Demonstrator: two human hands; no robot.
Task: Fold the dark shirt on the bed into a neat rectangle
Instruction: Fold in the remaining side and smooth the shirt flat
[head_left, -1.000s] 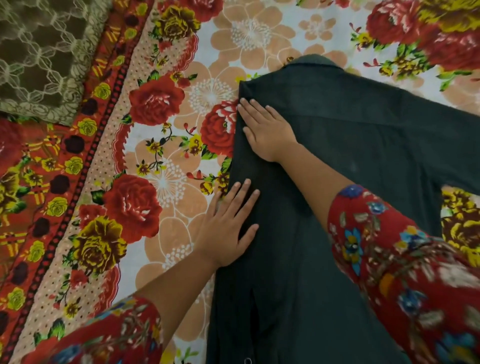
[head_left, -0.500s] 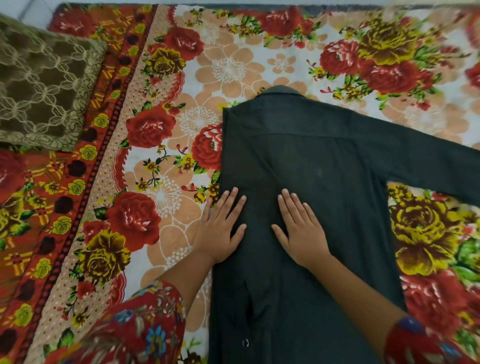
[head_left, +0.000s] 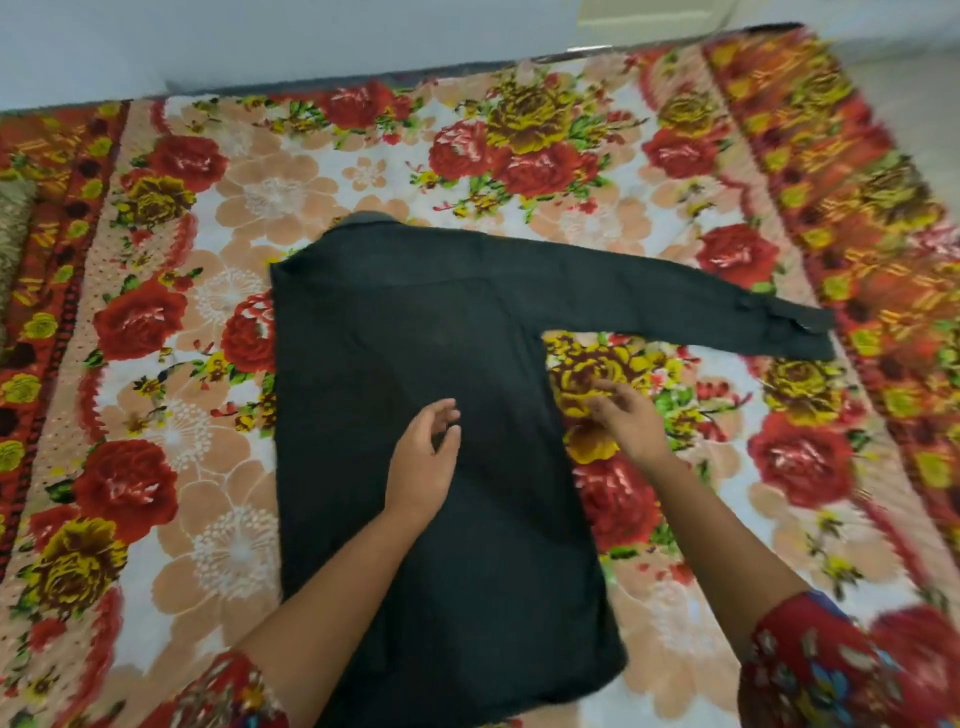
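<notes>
A dark green, long-sleeved fabric shirt (head_left: 415, 364) is seen lying flat, back upward, near the middle of a bed covered by a plush floral blanket (head_left: 519, 145) printed with red and yellow roses on a pale ground. The shirt's collar (head_left: 370, 221) is pointed away from the camera, toward a pale wall (head_left: 260, 41) beyond the bed's far edge. Its left side is seen as a straight folded edge, while one long sleeve (head_left: 675, 301) is stretched out to the right across the blanket, the cuff (head_left: 789, 325) lying near the blanket's patterned border.

The left hand (head_left: 423, 457) is held over the middle of the shirt's body with the fingers loosely curled and nothing gripped; whether it is touching the cloth cannot be told. The right hand (head_left: 628, 415) is held just past the shirt's right edge, over the blanket below the outstretched sleeve, its fingers spread slightly and blurred, with nothing pinched. Both forearms are bare, and red floral sleeves (head_left: 831, 670) are visible at the bottom corners
</notes>
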